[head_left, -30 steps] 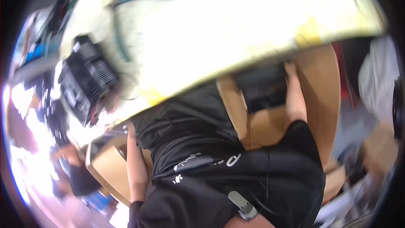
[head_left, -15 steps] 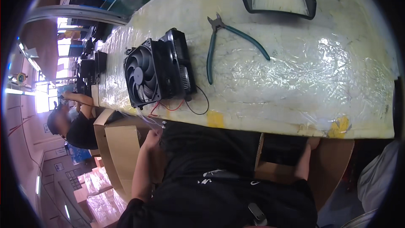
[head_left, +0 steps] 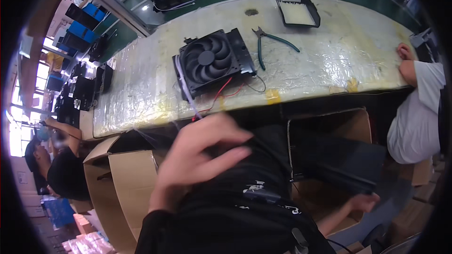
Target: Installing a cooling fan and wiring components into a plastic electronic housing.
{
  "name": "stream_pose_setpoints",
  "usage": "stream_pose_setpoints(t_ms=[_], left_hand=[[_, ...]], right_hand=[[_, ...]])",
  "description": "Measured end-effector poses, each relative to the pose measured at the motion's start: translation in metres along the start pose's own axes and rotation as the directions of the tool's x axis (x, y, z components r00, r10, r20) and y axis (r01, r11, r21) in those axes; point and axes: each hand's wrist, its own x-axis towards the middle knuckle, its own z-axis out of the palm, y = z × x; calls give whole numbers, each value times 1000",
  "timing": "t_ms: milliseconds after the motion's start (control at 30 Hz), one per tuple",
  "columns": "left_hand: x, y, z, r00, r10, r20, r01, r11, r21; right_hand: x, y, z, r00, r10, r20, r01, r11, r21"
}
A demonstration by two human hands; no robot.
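My left hand is raised in front of the table's near edge, thumb and fingers apart, with nothing visible in it. It is nearest to the red and white wires of a black cooling fan unit on the table. My right hand, low on the right, grips the near end of a black box-shaped unit. That unit lies tilted over an open cardboard box, and its far end is lost in shadow. Green-handled cutting pliers rest beside the fan with their handles spread.
A black tray with pale contents sits at the table's far side. The table is wrapped in shiny film. Another open cardboard box stands at my left. Co-workers are at the left and at the right end, where a white sleeve shows.
My left hand has risen from below the table edge. My right hand has moved lower and outward with the black unit. The view has shifted, and more of the fan's face shows.
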Motion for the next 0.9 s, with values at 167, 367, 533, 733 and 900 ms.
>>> stream_pose_setpoints(t_ms=[167, 367, 533, 733, 900], left_hand=[[50, -30, 79, 982, 155, 111, -92, 897, -433], [81, -25, 122, 801, 456, 388, -12, 661, -751], [48, -61, 56, 871, 337, 357, 352, 77, -933], [-8, -63, -10, 940, -200, -277, -249, 152, -956], [-47, -128, -98, 618, -102, -779, -613, 558, -559]], right_hand=[[43, -254, 64, 924, -98, -368, -87, 886, -455], [165, -427, 193, 648, -496, -578, -508, 285, -813], [155, -504, 108, 464, -791, -400, -825, -221, -520], [86, -486, 121, 298, -836, -461, -906, -400, 140], [23, -554, 146, 139, -945, -298, -483, -327, 813]])
